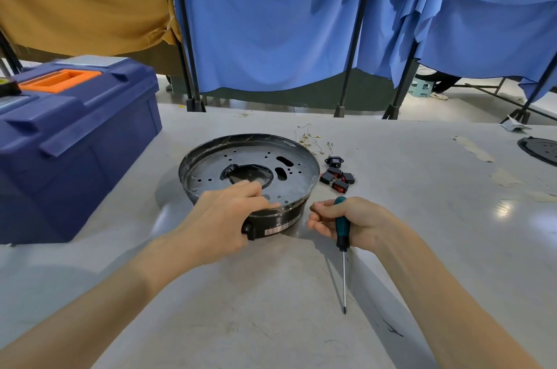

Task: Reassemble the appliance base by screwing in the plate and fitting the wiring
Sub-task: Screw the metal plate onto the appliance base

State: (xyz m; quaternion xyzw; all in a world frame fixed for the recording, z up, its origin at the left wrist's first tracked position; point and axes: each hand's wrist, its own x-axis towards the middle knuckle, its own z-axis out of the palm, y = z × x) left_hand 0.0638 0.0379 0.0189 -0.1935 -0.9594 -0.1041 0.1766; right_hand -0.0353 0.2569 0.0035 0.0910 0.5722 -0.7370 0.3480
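A round black appliance base [298,157] sits on the grey table, with a perforated metal plate [211,171] lying inside it. My left hand [224,218] rests on the base's near rim, fingers curled over the edge onto the plate. To the right, my right hand [346,222] grips a screwdriver [342,236] with a teal and black handle. Its shaft points toward me and its tip lies near the table. Thin wires [310,139] and black and red switches [336,177] lie just right of the base.
A blue toolbox [75,139] with an orange handle stands at the left. A second black round part [539,150] lies at the right edge. Tape scraps [473,148] dot the table's right side. Blue and tan curtains hang behind the table.
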